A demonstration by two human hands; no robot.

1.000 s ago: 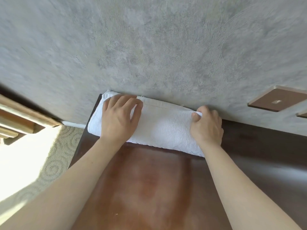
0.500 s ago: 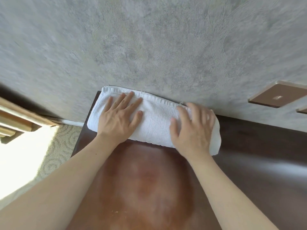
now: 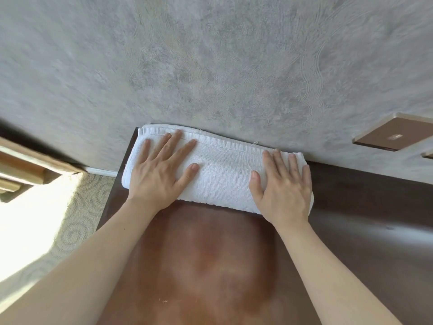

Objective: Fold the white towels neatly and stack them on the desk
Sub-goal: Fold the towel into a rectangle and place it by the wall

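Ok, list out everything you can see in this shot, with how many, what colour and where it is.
folded towel: one, white, at the desk's far left corner against the wall
desk: one, dark reddish-brown, glossy, filling the lower middle and right
wall: one, grey with a faint swirl texture, behind the desk
wall plates: one brown at the right, a second cut off by the frame edge
carpet: one, pale with swirl pattern, floor left of the desk
wooden furniture: one, light brown, far left, partly seen
left hand: one, flat on the towel's left half, fingers spread
right hand: one, flat on the towel's right end
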